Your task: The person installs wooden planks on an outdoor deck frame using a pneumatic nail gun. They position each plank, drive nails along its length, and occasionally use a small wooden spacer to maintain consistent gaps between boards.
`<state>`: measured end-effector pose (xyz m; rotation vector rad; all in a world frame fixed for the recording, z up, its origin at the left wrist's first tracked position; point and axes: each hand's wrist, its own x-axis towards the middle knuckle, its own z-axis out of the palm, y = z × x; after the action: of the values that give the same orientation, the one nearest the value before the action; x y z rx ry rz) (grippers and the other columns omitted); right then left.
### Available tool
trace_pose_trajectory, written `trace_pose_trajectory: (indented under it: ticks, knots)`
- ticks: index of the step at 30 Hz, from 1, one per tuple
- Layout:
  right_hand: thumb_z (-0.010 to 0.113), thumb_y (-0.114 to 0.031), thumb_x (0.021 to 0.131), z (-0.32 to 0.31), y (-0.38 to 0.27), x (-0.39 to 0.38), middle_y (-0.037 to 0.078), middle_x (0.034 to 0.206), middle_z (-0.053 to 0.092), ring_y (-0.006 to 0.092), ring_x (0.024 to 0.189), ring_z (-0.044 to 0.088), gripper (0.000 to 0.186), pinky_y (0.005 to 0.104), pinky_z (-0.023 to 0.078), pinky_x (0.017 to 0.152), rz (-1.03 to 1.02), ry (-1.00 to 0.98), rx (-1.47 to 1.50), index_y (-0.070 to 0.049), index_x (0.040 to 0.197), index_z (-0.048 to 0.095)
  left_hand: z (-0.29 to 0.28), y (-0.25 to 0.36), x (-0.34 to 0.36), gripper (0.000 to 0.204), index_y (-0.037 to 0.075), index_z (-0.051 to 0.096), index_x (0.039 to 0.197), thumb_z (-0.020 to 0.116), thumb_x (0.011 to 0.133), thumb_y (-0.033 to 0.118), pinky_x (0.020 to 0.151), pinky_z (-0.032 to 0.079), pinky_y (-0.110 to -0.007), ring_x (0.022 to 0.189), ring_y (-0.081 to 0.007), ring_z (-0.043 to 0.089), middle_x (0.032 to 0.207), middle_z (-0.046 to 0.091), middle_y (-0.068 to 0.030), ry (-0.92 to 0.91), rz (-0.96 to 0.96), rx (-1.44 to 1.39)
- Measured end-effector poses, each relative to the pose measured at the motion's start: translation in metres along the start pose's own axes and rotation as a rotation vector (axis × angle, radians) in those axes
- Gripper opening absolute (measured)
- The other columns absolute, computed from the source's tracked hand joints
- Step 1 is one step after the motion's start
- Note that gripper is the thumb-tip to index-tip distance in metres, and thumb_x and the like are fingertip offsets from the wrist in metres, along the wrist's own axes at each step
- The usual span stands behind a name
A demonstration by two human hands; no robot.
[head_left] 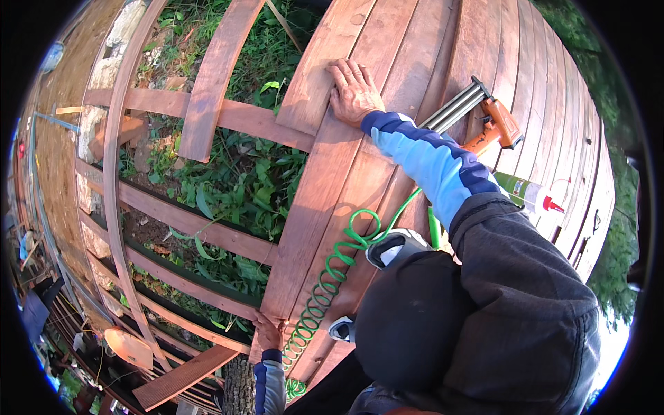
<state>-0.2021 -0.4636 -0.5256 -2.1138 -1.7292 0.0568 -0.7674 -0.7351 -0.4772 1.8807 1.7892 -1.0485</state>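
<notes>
Both hands (354,90) (268,330) press flat, open, on the deck board (311,187); green-labelled bottle (529,194), perhaps glue, lies nearby

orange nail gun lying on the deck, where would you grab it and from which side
Probably by the orange handle of the orange nail gun, coming from above at the end toward the deck's outer edge. The tool lies flat on the reddish wooden deck boards, its long grey metal magazine pointing toward the blue sleeve, so the chunky handle end sits clear.

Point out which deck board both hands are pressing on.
The outermost laid board, beside the open joists: the right hand presses its far end, the left hand its near end.
</notes>
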Motion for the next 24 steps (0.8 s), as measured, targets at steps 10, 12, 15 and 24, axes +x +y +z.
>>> trace_pose_trajectory:
  ticks: [10,12,15,24]
  knots:
    - [0.050,-0.024,0.086,0.008,0.000,0.001,0.018,0.138,0.039,0.0345,0.133,0.030,0.053,0.0492,0.019,0.111,-0.001,0.002,-0.036,-0.001,0.132,0.040,0.001,-0.008,0.008,0.109,-0.014,0.014,0.137,0.072,0.070,0.049,0.085,0.049,-0.038,0.102,-0.0402,0.054,0.121,0.043,-0.0327,-0.040,0.096,-0.058]
    - [0.050,-0.024,0.086,0.004,-0.005,0.002,0.019,0.139,0.038,0.0346,0.135,0.028,0.053,0.0498,0.017,0.112,0.045,-0.097,-0.084,0.000,0.132,0.039,-0.001,-0.010,0.008,0.106,-0.014,0.013,0.138,0.071,0.073,0.046,0.088,0.048,-0.038,0.104,-0.0404,0.053,0.121,0.043,-0.0338,-0.071,0.089,-0.088]
    - [0.049,-0.013,0.087,-0.020,-0.009,0.001,0.022,0.120,0.052,0.0359,0.114,0.051,0.040,0.0433,0.042,0.096,0.055,-0.009,0.224,0.001,0.125,0.044,-0.003,-0.011,0.007,0.103,-0.013,0.012,0.139,0.071,0.074,0.043,0.089,0.047,-0.039,0.106,-0.0416,0.051,0.121,0.043,-0.0348,-0.092,0.065,-0.154]
    - [0.046,-0.008,0.093,-0.150,0.016,-0.139,0.011,0.082,0.064,0.0250,0.071,0.066,0.019,0.0335,0.053,0.063,0.172,-0.107,0.572,-0.002,0.110,0.051,-0.008,-0.004,0.003,0.096,-0.010,0.012,0.140,0.068,0.077,0.035,0.100,0.040,-0.043,0.118,-0.0471,0.042,0.132,0.034,-0.0361,-0.111,0.051,-0.157]
